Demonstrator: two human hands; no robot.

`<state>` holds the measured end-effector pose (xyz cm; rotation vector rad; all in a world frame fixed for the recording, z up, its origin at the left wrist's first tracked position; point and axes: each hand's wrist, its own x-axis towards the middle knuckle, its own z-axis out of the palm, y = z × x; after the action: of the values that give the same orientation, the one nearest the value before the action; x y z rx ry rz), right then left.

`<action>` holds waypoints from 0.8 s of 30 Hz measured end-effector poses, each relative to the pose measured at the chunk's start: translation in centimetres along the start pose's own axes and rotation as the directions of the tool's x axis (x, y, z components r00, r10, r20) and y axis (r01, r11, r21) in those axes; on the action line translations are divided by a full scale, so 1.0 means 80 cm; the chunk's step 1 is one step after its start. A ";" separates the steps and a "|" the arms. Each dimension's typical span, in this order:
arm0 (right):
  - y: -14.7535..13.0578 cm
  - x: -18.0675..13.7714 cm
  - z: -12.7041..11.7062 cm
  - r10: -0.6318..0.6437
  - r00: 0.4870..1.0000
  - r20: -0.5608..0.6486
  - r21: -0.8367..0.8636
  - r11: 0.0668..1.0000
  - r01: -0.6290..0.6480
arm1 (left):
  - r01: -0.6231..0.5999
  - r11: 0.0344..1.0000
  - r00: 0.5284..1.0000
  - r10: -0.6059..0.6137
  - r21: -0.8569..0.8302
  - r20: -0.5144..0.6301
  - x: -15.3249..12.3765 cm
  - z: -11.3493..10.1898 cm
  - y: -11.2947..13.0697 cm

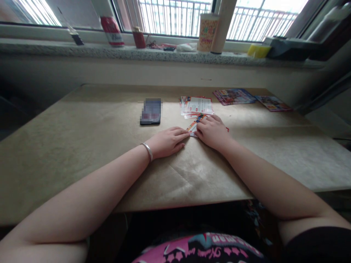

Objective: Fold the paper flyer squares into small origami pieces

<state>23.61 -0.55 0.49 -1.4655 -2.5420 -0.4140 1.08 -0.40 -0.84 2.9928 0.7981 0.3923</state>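
A printed card (192,128) with orange and blue pictures lies on the table in front of me, partly hidden under my right hand. My right hand (214,130) is curled over it, its fingers bent down on the card. My left hand (169,141) rests flat on the tabletop, fingers stretched out and fingertips at the card's near left corner. Just beyond my right hand is a loose pile of white cards with red edges (197,105). To the left of that pile lies a dark phone (151,112), its screen blurred.
Two stacks of colourful cards, one larger (234,96) and one smaller (274,103), lie at the table's back right. The beige table (82,138) reaches the wall. On the stone windowsill stand a red can (112,31), a patterned cup (207,33) and a yellow block (258,51).
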 end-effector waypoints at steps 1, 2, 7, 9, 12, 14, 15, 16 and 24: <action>-0.003 0.001 0.001 0.001 1.000 0.006 0.001 1.000 -0.001 | 0.000 1.000 1.000 0.000 0.006 0.001 0.000 0.000 0.000; -0.005 0.002 0.003 0.008 1.000 0.016 0.008 1.000 -0.008 | 0.002 1.000 1.000 -0.002 0.013 0.003 0.000 0.000 0.000; 0.000 0.006 0.011 0.102 0.987 0.127 0.198 0.972 -0.126 | 0.010 0.999 1.000 -0.010 0.034 0.005 0.000 0.000 0.001; 0.004 0.007 0.013 0.129 0.981 0.147 0.257 0.953 -0.164 | 0.016 0.999 1.000 -0.016 0.038 0.004 0.000 0.000 0.002; 0.008 0.008 0.016 0.176 0.969 0.172 0.301 0.927 -0.222 | 0.038 0.999 0.999 -0.038 0.038 0.010 0.001 -0.002 0.005; 0.010 0.009 0.017 0.213 0.958 0.192 0.326 0.907 -0.267 | 0.053 0.998 0.999 -0.053 0.037 0.010 0.001 -0.002 0.006; 0.011 0.010 0.018 0.223 0.954 0.199 0.337 0.899 -0.280 | 0.059 0.998 0.998 -0.059 0.037 0.010 0.001 -0.003 0.007; 0.011 0.010 0.018 0.227 0.952 0.204 0.345 0.894 -0.287 | 0.063 0.997 0.998 -0.063 0.037 0.008 0.002 -0.003 0.007; 0.015 0.015 0.017 0.211 0.947 0.243 0.316 0.905 -0.283 | 0.073 0.995 0.997 -0.073 0.074 -0.003 0.002 -0.003 0.008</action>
<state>24.03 1.46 -0.25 -1.7271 -2.3605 0.2281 1.50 -0.90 -0.54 3.0202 0.9397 0.3687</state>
